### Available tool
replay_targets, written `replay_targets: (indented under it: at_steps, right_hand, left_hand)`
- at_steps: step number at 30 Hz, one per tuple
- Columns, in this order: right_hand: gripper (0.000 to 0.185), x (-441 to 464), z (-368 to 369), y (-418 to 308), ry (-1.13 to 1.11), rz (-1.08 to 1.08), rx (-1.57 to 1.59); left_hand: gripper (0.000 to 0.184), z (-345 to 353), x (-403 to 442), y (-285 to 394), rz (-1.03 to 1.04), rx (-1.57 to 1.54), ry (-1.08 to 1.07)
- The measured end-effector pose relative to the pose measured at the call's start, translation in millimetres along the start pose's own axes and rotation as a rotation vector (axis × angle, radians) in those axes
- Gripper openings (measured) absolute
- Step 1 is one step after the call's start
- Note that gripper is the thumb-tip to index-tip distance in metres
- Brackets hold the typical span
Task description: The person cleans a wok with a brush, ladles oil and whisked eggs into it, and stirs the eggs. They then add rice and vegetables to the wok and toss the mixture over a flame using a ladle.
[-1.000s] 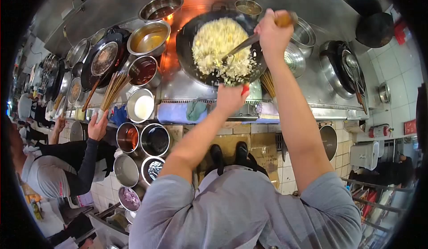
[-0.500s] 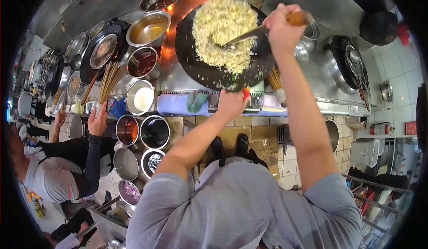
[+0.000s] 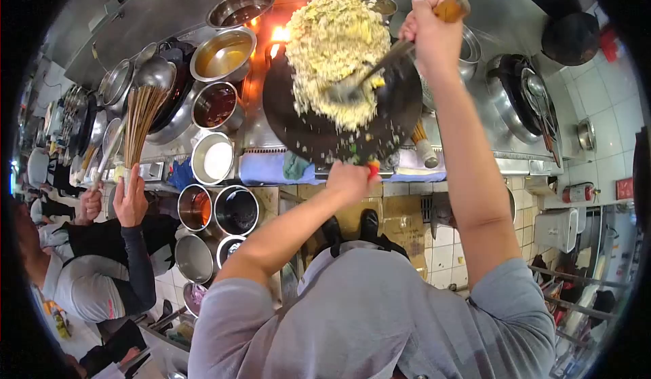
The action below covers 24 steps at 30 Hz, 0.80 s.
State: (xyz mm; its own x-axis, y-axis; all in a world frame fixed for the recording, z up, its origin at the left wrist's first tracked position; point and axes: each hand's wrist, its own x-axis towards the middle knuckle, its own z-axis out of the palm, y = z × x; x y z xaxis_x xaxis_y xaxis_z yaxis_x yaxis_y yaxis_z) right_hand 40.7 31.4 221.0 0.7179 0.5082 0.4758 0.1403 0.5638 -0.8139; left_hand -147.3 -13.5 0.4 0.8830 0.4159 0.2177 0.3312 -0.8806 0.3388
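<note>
My left hand point(image 3: 349, 181) is closed at the near rim of a black wok point(image 3: 291, 114), beside a small red piece. What exactly the fingers wrap round is partly hidden, but it appears to be the wok's handle. My right hand point(image 3: 434, 36) grips the wooden end of a ladle point(image 3: 388, 60), whose bowl is in the rice. A large mass of fried rice point(image 3: 332, 33) with yellow egg bits is in the air over the wok's far side, blurred by motion. Loose grains lie along the near side of the wok.
Flames point(image 3: 279, 34) burn left of the wok. Metal bowls of orange liquid point(image 3: 224, 54), dark red sauce point(image 3: 215, 104) and white contents point(image 3: 217, 160) stand at left. A co-worker's hand point(image 3: 131, 199) holds a bamboo brush point(image 3: 144, 118). Another wok point(image 3: 512, 104) sits at right.
The wok has tipped and come slightly nearer me, and the rice has spread up its far side. The ladle has shifted. The co-worker's brush has moved left and stands more upright.
</note>
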Motion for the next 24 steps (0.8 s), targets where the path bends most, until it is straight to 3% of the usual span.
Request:
replay_targets:
  at_steps: [1, 2, 3, 4, 5, 7, 8, 9, 11, 12, 14, 17, 18, 20, 22, 23, 24]
  right_hand:
    - [0.02, 8, 1, -21, -0.055, 0.181, -0.052]
    - [0.02, 10, 5, -43, -0.059, 0.216, 0.027]
    - [0.021, 12, 7, -64, -0.069, 0.093, -0.016]
    - [0.02, 12, 9, -72, -0.065, 0.046, 0.036]
    - [0.02, 10, 9, -76, -0.054, -0.004, 0.089]
    - [0.018, -3, 22, -23, 0.136, 0.012, -0.145]
    - [0.016, -9, 18, 18, 0.172, -0.08, -0.201]
    - [0.014, -11, 5, 47, 0.084, -0.106, 0.04]
    - [0.014, -14, 0, 29, 0.039, -0.107, 0.072]
    - [0.014, -12, -3, 15, 0.041, -0.103, 0.069]
    - [0.015, 0, -4, -23, -0.043, 0.203, -0.022]
    - [0.019, -9, 1, -85, -0.104, -0.077, 0.048]
    - [0.019, -11, 7, -72, -0.11, -0.073, 0.048]
    - [0.017, -13, 18, -18, 0.096, -0.076, -0.005]
    - [0.017, 1, 11, 41, 0.05, -0.15, -0.044]
    - [0.018, 14, 8, 47, 0.048, -0.183, -0.068]
    - [0.019, 35, 6, 44, -0.022, -0.165, 0.061]
  left_hand:
    - [0.036, -30, 1, 11, 0.045, -0.007, -0.129]
    - [0.038, -76, 20, 19, 0.043, 0.022, -0.165]
    - [0.04, -108, 47, 17, 0.038, 0.048, -0.198]
    - [0.044, -109, 67, 4, 0.118, -0.03, 0.062]
    - [0.04, -105, 88, -8, 0.048, 0.059, -0.014]
    - [0.042, -40, 90, -38, 0.159, 0.097, 0.276]
    - [0.039, -4, 74, -37, 0.0, 0.054, 0.235]
    - [0.037, 27, 54, -37, 0.006, 0.052, 0.325]
    - [0.037, 33, 10, -22, -0.08, 0.022, -0.029]
    - [0.039, 14, -6, -6, -0.046, 0.039, -0.153]
    - [0.04, -57, 10, 17, 0.013, 0.01, -0.155]
    - [0.043, -128, 64, 12, 0.054, -0.054, 0.006]
    - [0.042, -118, 86, -5, 0.082, 0.015, 0.009]
    - [0.038, -60, 96, -29, 0.069, 0.091, 0.019]
    - [0.038, 15, 67, -30, -0.051, 0.058, 0.067]
    - [0.039, 31, 53, -25, -0.152, 0.03, 0.11]
    - [0.038, 26, 36, -16, -0.11, -0.004, 0.035]
